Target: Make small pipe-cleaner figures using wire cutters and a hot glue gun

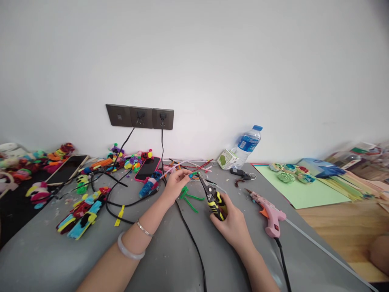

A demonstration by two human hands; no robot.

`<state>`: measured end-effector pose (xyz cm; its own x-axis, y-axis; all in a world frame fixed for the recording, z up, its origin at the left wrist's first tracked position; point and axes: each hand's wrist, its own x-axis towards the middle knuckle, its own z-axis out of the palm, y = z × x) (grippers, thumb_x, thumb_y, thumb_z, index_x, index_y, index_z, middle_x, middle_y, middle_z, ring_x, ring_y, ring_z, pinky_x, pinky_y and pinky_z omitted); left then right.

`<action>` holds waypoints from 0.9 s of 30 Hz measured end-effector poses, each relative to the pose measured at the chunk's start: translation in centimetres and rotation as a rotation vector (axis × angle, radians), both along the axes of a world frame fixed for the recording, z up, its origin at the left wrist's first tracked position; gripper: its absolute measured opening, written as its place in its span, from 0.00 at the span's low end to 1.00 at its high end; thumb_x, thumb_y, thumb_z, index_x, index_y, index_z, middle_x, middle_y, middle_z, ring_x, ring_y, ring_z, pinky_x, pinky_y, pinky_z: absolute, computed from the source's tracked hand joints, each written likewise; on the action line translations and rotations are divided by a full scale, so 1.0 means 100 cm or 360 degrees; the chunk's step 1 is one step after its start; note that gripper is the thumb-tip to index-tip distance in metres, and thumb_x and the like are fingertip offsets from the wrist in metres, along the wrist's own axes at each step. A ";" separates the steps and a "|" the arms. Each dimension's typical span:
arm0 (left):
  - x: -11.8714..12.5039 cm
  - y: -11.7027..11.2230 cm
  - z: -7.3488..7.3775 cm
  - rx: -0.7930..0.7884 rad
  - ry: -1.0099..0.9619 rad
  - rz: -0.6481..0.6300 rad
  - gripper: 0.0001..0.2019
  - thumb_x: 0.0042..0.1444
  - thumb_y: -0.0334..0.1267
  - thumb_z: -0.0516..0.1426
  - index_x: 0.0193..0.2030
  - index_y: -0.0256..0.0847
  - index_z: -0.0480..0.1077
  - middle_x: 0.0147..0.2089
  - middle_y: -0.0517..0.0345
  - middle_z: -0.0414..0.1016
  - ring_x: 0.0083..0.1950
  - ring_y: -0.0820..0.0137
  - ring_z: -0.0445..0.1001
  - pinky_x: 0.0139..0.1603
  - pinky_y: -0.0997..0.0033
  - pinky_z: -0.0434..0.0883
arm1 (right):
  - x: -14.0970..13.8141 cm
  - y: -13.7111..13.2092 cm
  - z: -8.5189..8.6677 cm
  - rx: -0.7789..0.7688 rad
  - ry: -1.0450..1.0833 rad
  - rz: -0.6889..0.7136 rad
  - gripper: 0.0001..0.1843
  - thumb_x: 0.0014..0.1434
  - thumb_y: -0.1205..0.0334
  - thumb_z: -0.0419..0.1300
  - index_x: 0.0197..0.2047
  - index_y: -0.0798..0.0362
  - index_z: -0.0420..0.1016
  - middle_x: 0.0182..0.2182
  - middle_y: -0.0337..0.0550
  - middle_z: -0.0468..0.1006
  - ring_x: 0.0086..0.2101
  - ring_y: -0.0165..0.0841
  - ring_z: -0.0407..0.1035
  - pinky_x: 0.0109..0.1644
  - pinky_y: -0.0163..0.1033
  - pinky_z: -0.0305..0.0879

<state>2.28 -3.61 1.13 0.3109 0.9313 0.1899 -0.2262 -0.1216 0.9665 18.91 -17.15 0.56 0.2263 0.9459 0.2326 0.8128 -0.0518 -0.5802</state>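
Note:
My right hand [229, 223] is wrapped round the black-and-yellow handles of a pair of pliers [210, 190], whose jaws point up and away from me. At the jaw tips is a short piece of green pipe cleaner [193, 174], pinched in the fingers of my left hand [177, 181]. I cannot make out whether the jaws are closed on it. Below my left fingers lies a bundle of green pipe cleaners [190, 198] with its ends spread. Several loose coloured pipe cleaners [203, 164] lie behind the hands.
A pink glue gun [270, 213] rests to the right, its cord trailing forward. Behind it are keys [241, 174], a small box [227, 159] and a tilted water bottle [249, 144]. Pipe-cleaner figures [83, 213], phones [148, 168] and black cables [190, 233] spread leftward.

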 end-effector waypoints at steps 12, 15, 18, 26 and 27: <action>0.003 -0.008 0.008 0.0029 -0.0085 -0.0046 0.12 0.46 0.45 0.64 0.30 0.39 0.72 0.28 0.60 0.70 0.30 0.72 0.65 0.32 0.74 0.63 | 0.000 0.000 -0.001 0.0022 -0.0022 -0.0070 0.19 0.50 0.61 0.56 0.47 0.47 0.61 0.29 0.35 0.75 0.28 0.34 0.71 0.32 0.33 0.63; 0.003 -0.009 0.008 0.0026 -0.0129 -0.0024 0.13 0.44 0.46 0.65 0.30 0.38 0.73 0.29 0.59 0.71 0.31 0.72 0.67 0.32 0.74 0.64 | 0.001 0.000 -0.003 0.0040 -0.0080 -0.0107 0.20 0.51 0.60 0.56 0.48 0.47 0.61 0.31 0.38 0.77 0.30 0.36 0.74 0.32 0.34 0.64; 0.003 -0.009 0.008 0.0049 -0.0142 0.0004 0.14 0.42 0.46 0.67 0.28 0.37 0.73 0.29 0.57 0.73 0.31 0.72 0.68 0.32 0.73 0.65 | 0.003 0.000 -0.006 0.0102 -0.0198 -0.0147 0.20 0.51 0.59 0.57 0.49 0.47 0.62 0.33 0.40 0.78 0.32 0.38 0.76 0.31 0.35 0.64; 0.002 -0.008 0.009 0.0043 -0.0153 -0.0011 0.11 0.41 0.43 0.67 0.25 0.37 0.76 0.26 0.58 0.75 0.29 0.72 0.69 0.31 0.72 0.66 | 0.013 0.002 -0.009 0.0173 -0.0444 -0.0188 0.20 0.52 0.59 0.56 0.49 0.48 0.63 0.37 0.42 0.79 0.36 0.40 0.76 0.30 0.36 0.63; 0.001 -0.008 0.009 0.0038 -0.0153 -0.0017 0.10 0.41 0.43 0.67 0.25 0.37 0.76 0.26 0.58 0.75 0.29 0.72 0.69 0.31 0.73 0.65 | 0.013 0.002 -0.008 0.0178 -0.0453 -0.0189 0.20 0.52 0.59 0.56 0.49 0.48 0.63 0.37 0.43 0.79 0.36 0.40 0.76 0.30 0.36 0.63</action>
<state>2.41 -4.36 1.98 0.2998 0.9230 0.2412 -0.3190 -0.1413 0.9372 20.22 -16.97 -0.26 0.2444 0.8819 0.4032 0.9352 -0.1045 -0.3382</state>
